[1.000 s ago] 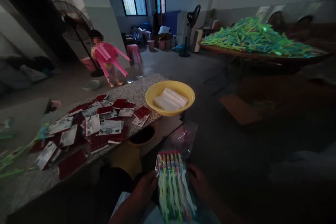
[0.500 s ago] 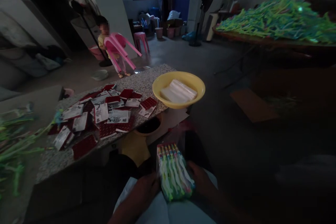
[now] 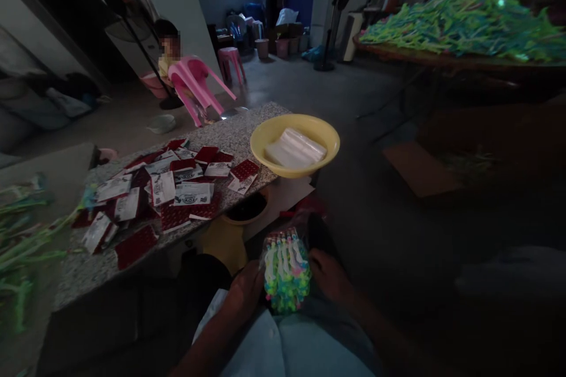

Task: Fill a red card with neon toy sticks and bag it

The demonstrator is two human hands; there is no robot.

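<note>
A clear plastic bag of green, white and blue toy sticks (image 3: 287,274) is held upright over my lap. My left hand (image 3: 247,288) is closed on its left side, and my right hand (image 3: 328,271) grips its right side near the upper part. Many toy tips face me at the bag's lower end. Ahead, a yellow basin (image 3: 260,156) on the stone slab (image 3: 239,123) holds a stack of clear plastic bags (image 3: 296,148). Red and white printed cards (image 3: 163,188) lie scattered over the slab to the left.
Loose green toys (image 3: 26,247) lie on a surface at the far left. A large heap of them (image 3: 469,26) covers a round table at the upper right. A person (image 3: 168,50) stands behind a pink chair (image 3: 194,79). A cardboard flap (image 3: 420,168) is at right.
The bag of toys has tilted, so its lower end with the tips now faces me more. Both hands moved with it. The pink chair has shifted slightly in front of the person.
</note>
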